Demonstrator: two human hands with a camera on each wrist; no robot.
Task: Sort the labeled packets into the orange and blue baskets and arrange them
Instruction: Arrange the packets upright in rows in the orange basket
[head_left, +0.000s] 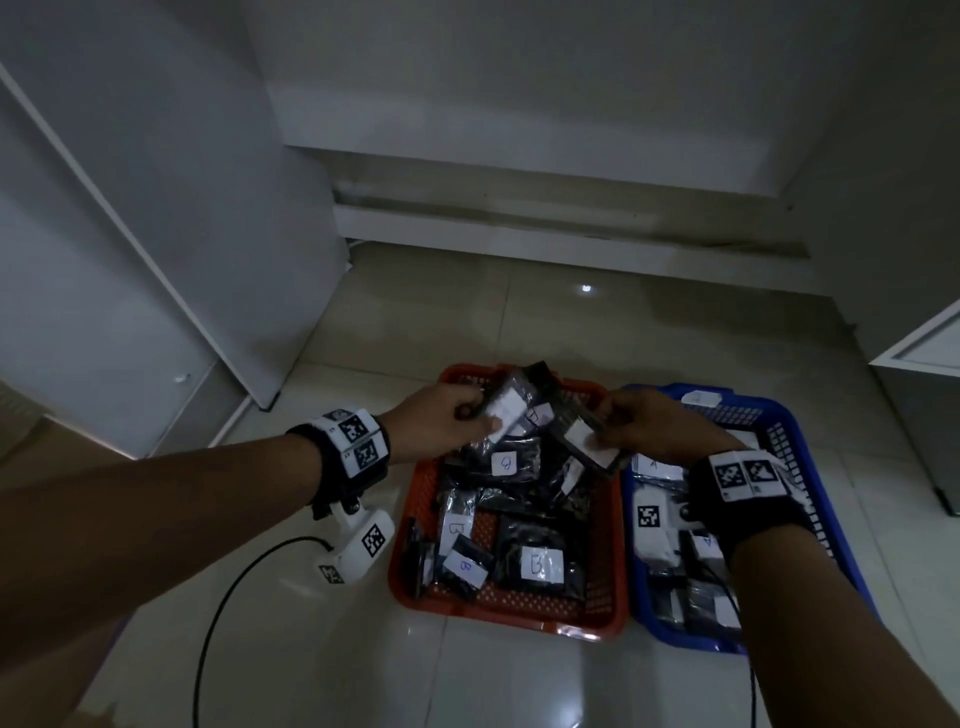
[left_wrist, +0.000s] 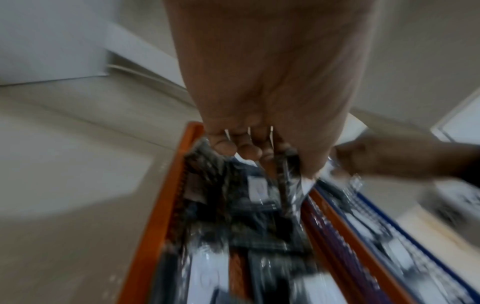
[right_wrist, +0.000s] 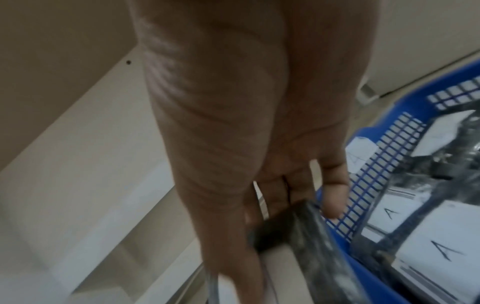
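Note:
An orange basket (head_left: 422, 506) sits on the floor with several dark packets labelled B (head_left: 540, 564) inside. Right of it stands a blue basket (head_left: 841, 545) holding packets labelled A (right_wrist: 439, 250). My left hand (head_left: 441, 423) grips a dark packet with a white label (head_left: 506, 408) above the far end of the orange basket. My right hand (head_left: 660, 426) grips another dark packet (head_left: 589, 441) over the gap between the baskets. The wrist views are blurred; the left hand (left_wrist: 259, 144) curls round its packet (left_wrist: 288, 185), and the right hand (right_wrist: 298, 185) holds a dark packet (right_wrist: 306, 230).
A black cable (head_left: 234, 587) loops over the pale tiled floor (head_left: 545, 322) left of the orange basket (left_wrist: 161, 216). White cabinet panels (head_left: 156, 260) stand at the left and a white unit (head_left: 924, 374) at the right. A wall step (head_left: 545, 218) lies beyond the baskets.

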